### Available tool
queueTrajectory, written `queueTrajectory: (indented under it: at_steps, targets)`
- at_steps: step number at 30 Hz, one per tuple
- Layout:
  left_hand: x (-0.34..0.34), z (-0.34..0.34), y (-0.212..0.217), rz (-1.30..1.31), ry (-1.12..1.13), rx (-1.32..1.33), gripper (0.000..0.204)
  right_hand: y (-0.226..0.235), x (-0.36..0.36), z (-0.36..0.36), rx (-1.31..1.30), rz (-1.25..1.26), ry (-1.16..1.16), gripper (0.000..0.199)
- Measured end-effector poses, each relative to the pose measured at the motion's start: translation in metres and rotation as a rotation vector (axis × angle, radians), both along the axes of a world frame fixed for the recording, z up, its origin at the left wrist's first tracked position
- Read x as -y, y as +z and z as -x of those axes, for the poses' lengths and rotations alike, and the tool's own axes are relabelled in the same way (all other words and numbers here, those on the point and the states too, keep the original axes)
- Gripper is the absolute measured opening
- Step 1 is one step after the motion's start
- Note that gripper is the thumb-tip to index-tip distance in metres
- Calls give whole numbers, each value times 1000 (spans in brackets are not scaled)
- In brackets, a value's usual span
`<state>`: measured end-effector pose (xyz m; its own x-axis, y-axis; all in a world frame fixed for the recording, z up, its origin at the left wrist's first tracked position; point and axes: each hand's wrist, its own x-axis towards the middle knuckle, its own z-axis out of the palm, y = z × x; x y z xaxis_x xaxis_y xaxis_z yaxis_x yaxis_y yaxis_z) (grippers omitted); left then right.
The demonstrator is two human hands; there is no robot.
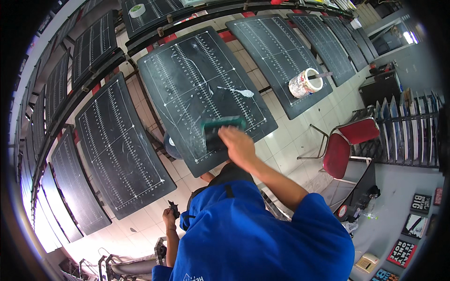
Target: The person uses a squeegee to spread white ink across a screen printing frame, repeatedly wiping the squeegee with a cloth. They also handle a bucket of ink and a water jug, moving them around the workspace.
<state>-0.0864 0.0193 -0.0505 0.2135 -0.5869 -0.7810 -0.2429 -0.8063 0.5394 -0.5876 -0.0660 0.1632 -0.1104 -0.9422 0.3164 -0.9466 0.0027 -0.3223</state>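
My right hand (pixel 238 144) grips a green-edged scraper (pixel 219 130) and presses it on the near end of a black board with white ruler lines (pixel 187 79). A white smear of paste (pixel 243 92) lies on that board beyond the scraper. My left hand (pixel 168 218) hangs low beside my blue shirt, closed around a small dark object (pixel 175 209) that I cannot make out. A similar black board (pixel 117 145) stands just left of the one I touch.
Several more black boards ring the station on metal arms. A paste-smeared can (pixel 304 83) with a stick sits on the board to the right. A tape roll (pixel 137 10) lies far back. A red chair (pixel 349 140), a frame rack (pixel 412 126) and a telephone (pixel 367 262) stand right.
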Motion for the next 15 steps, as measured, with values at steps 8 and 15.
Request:
queueTrajectory:
  at_steps: [8,15]
  targets:
    - [-24,24,-12,-19,135,-28,13,30,-23,85,-141,-113,1,49]
    - [-63,51,-9,-4,223,-26,11,14,81,137,-109,-158,97,63]
